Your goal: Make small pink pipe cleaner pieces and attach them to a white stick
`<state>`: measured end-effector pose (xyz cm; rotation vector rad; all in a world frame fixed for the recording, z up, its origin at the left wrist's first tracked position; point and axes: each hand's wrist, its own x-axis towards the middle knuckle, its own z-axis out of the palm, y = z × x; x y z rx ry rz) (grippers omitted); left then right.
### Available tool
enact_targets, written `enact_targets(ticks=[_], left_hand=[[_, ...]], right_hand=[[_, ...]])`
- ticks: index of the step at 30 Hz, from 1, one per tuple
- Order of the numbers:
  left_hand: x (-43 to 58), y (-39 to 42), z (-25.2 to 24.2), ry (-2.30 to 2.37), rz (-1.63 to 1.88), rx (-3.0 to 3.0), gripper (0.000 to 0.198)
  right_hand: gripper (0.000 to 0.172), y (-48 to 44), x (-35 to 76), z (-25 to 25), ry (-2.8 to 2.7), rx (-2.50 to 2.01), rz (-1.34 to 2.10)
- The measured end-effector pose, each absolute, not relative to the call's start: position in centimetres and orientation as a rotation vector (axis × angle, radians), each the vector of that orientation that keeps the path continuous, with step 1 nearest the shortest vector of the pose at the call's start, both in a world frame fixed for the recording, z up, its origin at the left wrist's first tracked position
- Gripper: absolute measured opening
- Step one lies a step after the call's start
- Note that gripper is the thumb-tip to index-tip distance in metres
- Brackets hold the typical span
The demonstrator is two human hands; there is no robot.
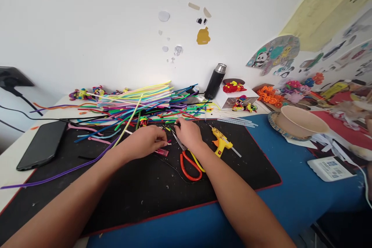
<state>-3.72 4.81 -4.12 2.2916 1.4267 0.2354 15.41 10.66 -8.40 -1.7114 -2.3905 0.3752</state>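
Observation:
My left hand point(149, 139) is closed in a pinch above the black mat point(130, 197). A tiny pale bit shows at its fingertips, too small to name. Just below those fingers lies a small pink-red object point(162, 152). My right hand point(188, 133) reaches further back, its fingers curled down at the mat's far side; what they grip, if anything, is hidden. Red-handled scissors point(190, 167) lie partly under the right wrist, blades pointing away. Between the hands is a short yellow-green piece point(167, 128). A small colourful figure point(143, 121) stands behind my left hand.
A pile of pipe cleaners point(136, 102) lies along the wall. Right of my right arm is a yellow glue gun point(221, 142), with clear glue sticks point(236, 121) behind it. A phone point(43, 145) lies left; a black flask point(215, 81) and a bowl point(302, 120) stand at the back and right.

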Motion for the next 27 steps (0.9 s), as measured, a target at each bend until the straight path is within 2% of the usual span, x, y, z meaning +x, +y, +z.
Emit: enact_targets(ticks=[7, 12, 21, 24, 27], left_hand=[[-2.7, 3.7, -3.6, 1.196, 0.080, 2.276, 0.015], [-2.3, 3.4, -2.7, 1.253, 0.102, 2.159, 0.031], [-1.8, 3.8, -2.9, 1.287, 0.207, 2.015, 0.031], [-2.1, 4.0, -2.9, 1.320, 0.338, 1.963, 0.033], [-2.9, 4.4, -3.0, 1.429, 0.561, 1.918, 0.035]], right_hand=[[0.019, 10.6, 15.4, -8.1, -2.357, -1.717, 0.349], [0.021, 10.6, 15.3, -8.2, -2.365, -1.706, 0.320], [0.022, 11.3, 14.7, -8.5, -2.323, -1.714, 0.349], [0.014, 11.5, 15.4, -8.4, -2.250, -1.596, 0.456], [0.011, 11.3, 16.3, -8.5, -2.087, -1.441, 0.781]])
